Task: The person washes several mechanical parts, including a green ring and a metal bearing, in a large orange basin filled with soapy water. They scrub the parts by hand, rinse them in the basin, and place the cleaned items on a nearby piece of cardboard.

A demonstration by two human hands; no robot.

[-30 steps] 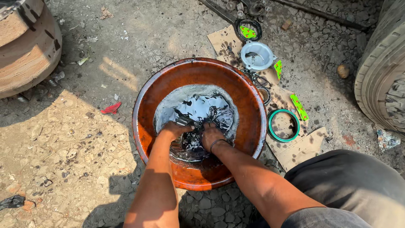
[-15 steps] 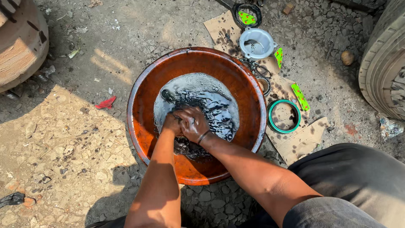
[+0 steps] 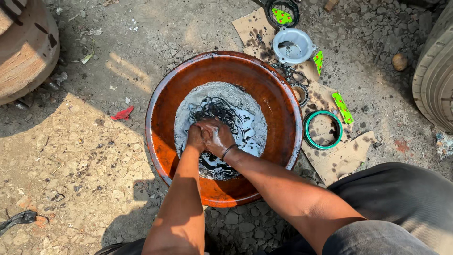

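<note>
both hands working in an orange-brown basin of grey, oily liquid.

left hand (image 3: pixel 195 137) and right hand (image 3: pixel 218 137) are pressed together at the middle of the basin (image 3: pixel 165 156), fingers curled down into the grey liquid (image 3: pixel 250 123) over a dark metal part (image 3: pixel 212 167); what the fingers pinch cannot be told. beyond the basin's right rim, on stained cardboard (image 3: pixel 344 158), lie a green seal ring (image 3: pixel 323 130), bearing rings (image 3: pixel 298 92) and a grey metal cap (image 3: pixel 292 46). a tyre (image 3: pixel 436 80) stands at the right edge.

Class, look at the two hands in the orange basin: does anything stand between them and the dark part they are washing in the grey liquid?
Nothing visible does. The left hand and right hand are pressed together in the grey liquid, directly over the dark part, inside the basin.
</note>
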